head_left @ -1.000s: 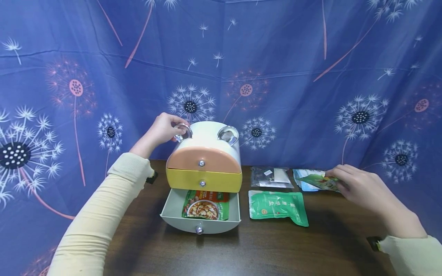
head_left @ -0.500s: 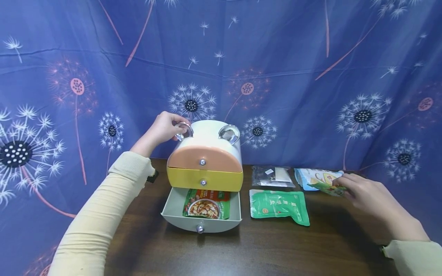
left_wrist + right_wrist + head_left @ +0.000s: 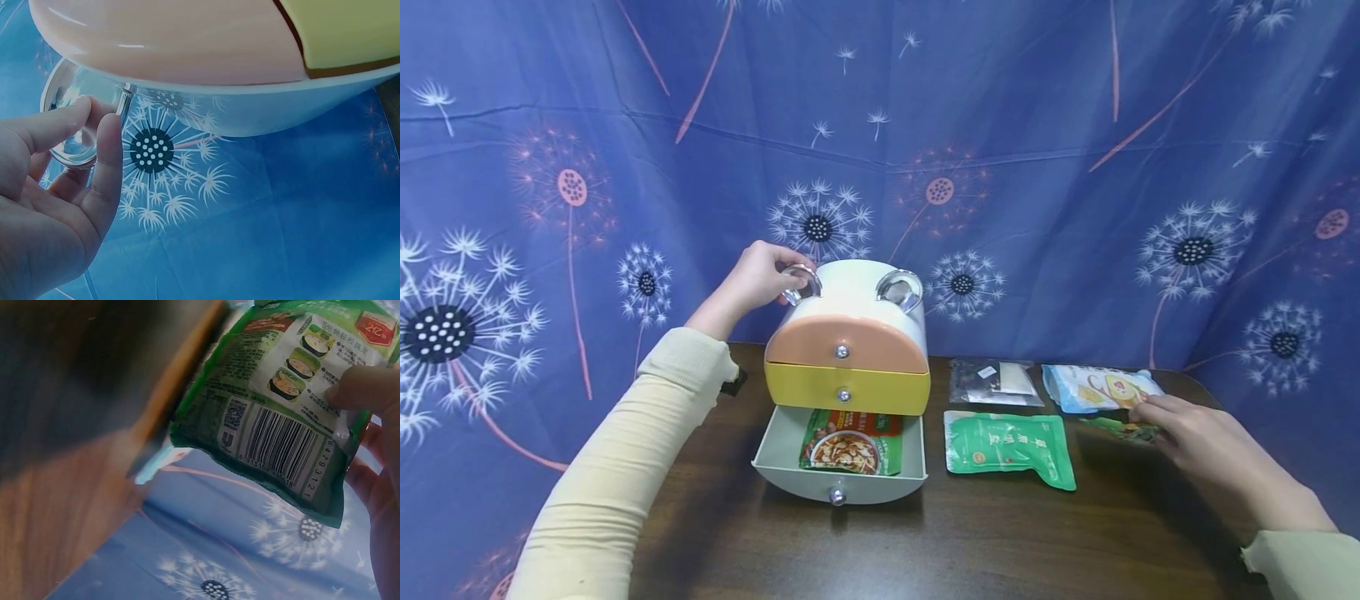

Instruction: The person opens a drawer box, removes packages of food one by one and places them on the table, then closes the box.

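Observation:
My left hand point(image 3: 756, 277) grips the silver ear-shaped handle point(image 3: 60, 87) at the top left of a small drawer cabinet point(image 3: 853, 292); in the left wrist view the thumb and fingers close on its ring. The cabinet's bottom grey drawer point(image 3: 775, 454) stands pulled out, with a green-and-red food packet point(image 3: 850, 446) lying in it. At the right, my right hand point(image 3: 1206, 442) pinches a green soup packet point(image 3: 269, 419) by one edge, its barcoded back towards the right wrist camera. In the head view this packet is tilted nearly edge-on, just above the table.
Right of the cabinet lie a green pouch point(image 3: 1007, 446) and a clear plastic bag point(image 3: 992, 383). A light blue packet point(image 3: 1097, 388) lies behind the right hand. The orange drawer point(image 3: 805, 346) and yellow drawer point(image 3: 797, 387) are closed. A blue dandelion curtain point(image 3: 1037, 150) hangs behind.
The right hand has brought the soup packet nearer the front and tilted it flatter, uncovering more of the light blue packet. The left hand keeps its hold on the handle.

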### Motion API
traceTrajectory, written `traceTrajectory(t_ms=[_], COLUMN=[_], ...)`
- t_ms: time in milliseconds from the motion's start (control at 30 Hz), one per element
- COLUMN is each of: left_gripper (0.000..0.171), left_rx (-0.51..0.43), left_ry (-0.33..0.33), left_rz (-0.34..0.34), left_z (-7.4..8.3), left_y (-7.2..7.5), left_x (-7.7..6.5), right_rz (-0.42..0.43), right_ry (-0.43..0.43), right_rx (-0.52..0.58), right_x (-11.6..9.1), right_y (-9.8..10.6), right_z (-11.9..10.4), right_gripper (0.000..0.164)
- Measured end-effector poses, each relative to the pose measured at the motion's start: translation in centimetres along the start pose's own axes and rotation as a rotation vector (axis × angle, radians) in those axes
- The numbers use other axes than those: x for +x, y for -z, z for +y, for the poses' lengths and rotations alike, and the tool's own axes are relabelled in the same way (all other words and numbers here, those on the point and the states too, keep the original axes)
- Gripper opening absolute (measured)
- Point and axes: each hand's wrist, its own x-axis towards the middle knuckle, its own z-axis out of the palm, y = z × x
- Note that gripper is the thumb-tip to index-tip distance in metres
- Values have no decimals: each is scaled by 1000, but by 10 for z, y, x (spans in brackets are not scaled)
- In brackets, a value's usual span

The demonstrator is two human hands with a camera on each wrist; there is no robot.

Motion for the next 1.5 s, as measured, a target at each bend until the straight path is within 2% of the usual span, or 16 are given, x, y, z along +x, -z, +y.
traceTrajectory(t_ms=[267, 467, 833, 900, 967, 1000, 1067, 1133, 1300, 1500], left_gripper=[22, 23, 22, 22, 22, 22, 22, 22, 22, 22], left_rx=[-4, -5, 7, 5, 5, 3, 1, 1, 0, 1], left_ry=[-5, -3, -15, -18, -18, -16, -12, -10, -13, -14], left_rz=[-1, 3, 9, 10, 9, 9, 8, 8, 8, 6], left_z=[1, 1, 1, 0, 1, 1, 1, 1, 1, 1], left_y=[1, 1, 0, 0, 0, 0, 1, 1, 1, 0], left_x=[-1, -1, -1, -1, -1, -1, -2, -2, -2, -1], right_rz=[-18, 4, -17, -26, -26, -21, -11, 1, 1, -20], right_ry=[52, 84, 86, 92, 99, 100, 104, 105, 115, 124], right_rx=[9, 5, 59, 78, 85, 82, 74, 60, 58, 73], right_x=[-11, -20, -38, -41, -43, -44, -46, -47, -49, -51], right_y=[-14, -23, -29, -30, -32, -33, -36, -38, -41, -42], right_z=[1, 3, 1, 1, 1, 2, 2, 2, 2, 0], right_gripper=[48, 40, 49, 37, 18, 20, 44, 54, 56, 50])
